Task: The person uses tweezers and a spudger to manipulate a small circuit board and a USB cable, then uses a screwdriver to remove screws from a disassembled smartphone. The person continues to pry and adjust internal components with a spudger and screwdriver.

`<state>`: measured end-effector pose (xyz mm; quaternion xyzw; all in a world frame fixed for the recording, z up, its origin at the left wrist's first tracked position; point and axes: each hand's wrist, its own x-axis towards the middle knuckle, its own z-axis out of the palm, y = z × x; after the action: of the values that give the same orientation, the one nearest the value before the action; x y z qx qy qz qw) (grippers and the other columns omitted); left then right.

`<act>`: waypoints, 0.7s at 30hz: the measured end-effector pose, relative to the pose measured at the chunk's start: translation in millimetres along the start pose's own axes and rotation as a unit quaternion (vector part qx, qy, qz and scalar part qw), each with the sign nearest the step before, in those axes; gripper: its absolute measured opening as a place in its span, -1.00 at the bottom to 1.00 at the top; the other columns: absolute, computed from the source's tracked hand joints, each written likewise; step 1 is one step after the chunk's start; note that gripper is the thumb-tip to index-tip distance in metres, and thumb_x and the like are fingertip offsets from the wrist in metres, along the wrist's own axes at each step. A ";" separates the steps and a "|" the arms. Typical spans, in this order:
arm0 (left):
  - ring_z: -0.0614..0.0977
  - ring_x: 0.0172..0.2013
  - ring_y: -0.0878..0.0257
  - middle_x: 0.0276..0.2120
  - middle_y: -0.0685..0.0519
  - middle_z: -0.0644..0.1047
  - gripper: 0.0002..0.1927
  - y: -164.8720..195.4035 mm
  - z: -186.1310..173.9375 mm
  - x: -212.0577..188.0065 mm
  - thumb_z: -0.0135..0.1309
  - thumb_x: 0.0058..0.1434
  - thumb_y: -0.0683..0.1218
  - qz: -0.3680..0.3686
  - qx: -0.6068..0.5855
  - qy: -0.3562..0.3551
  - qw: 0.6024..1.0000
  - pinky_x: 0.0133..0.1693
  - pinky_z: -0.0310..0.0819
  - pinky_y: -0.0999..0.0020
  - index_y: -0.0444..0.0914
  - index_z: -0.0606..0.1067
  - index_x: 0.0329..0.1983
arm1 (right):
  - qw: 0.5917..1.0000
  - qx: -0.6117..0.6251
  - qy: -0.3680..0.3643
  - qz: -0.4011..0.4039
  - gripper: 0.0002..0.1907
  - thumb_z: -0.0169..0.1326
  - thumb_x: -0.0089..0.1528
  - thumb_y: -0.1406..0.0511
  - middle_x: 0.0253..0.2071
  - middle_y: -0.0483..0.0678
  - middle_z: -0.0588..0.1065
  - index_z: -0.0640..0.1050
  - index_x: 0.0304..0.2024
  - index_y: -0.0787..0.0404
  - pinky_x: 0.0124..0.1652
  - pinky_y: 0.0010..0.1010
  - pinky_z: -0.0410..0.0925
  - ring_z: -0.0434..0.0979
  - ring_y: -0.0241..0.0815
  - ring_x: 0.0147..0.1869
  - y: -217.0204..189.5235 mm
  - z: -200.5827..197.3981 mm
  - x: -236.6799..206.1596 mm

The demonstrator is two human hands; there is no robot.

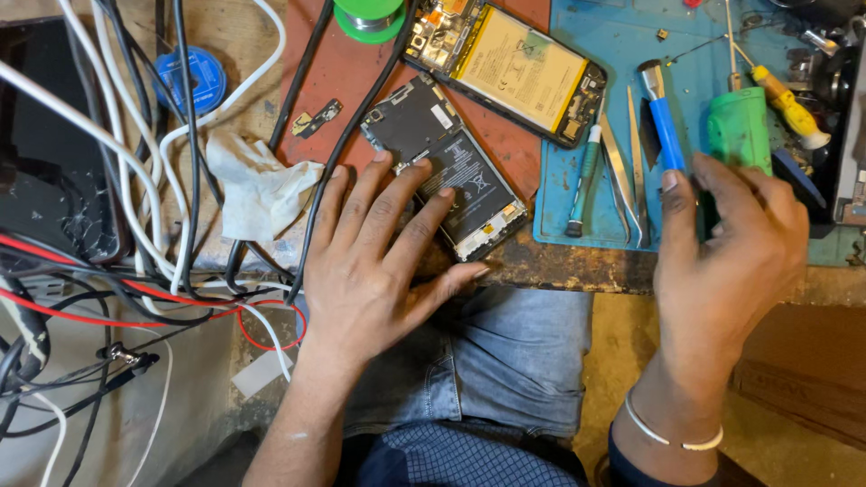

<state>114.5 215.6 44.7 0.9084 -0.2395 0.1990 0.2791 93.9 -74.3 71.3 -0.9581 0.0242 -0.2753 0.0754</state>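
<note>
left hand (379, 261) flat, fingers spread, right hand (731, 243) curled, pinching

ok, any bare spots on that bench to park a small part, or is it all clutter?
Bare red mat shows between the black cable and the opened dark phone under the left hand. Bare blue mat lies right of the yellow-battery phone, above the metal tweezers. Crowded: the white, black and red cable tangle at left, and tools around the right hand.

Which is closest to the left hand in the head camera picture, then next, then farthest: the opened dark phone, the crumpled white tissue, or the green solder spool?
1. Opened dark phone: under the left hand's fingers.
2. Crumpled white tissue: just left, on the bench.
3. Green solder spool: far up, top edge.
</note>
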 end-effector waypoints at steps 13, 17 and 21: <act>0.43 0.34 -0.10 0.28 -0.11 0.45 -0.23 -4.9 -5.3 -3.8 0.30 0.15 0.31 -0.007 -0.063 0.014 0.998 0.40 0.14 -0.14 -0.27 0.50 0.25 | 0.950 0.290 0.029 0.113 -0.79 0.25 0.43 0.44 -0.07 0.06 0.56 0.54 0.05 0.43 -0.08 -0.46 0.41 0.54 -0.16 -0.12 -5.4 -7.1 10.6; 0.44 0.33 -0.07 0.27 -0.06 0.46 -0.30 -5.0 -2.9 -4.0 0.32 0.15 0.28 -0.014 -0.065 0.014 0.998 0.40 0.15 -0.14 -0.22 0.53 0.22 | 0.826 0.550 0.065 0.108 -0.76 0.24 0.32 0.51 -0.15 0.11 0.54 0.52 0.01 0.43 -0.17 -0.44 0.47 0.54 -0.18 -0.24 -12.5 -22.6 -19.2; 0.44 0.32 -0.07 0.25 -0.05 0.47 -0.34 -5.5 -1.9 -3.9 0.33 0.15 0.26 -0.011 -0.063 0.014 0.998 0.39 0.15 -0.15 -0.23 0.55 0.16 | 0.707 0.697 0.053 0.105 -0.80 0.30 0.30 0.46 -0.34 0.05 0.50 0.52 -0.11 0.40 -0.34 -0.43 0.46 0.51 -0.23 -0.40 -25.2 -15.3 -39.8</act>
<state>113.9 222.1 42.0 0.8887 -0.2372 0.1932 0.3416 52.2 -48.0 67.2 -0.6077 -0.0707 -0.2545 0.7490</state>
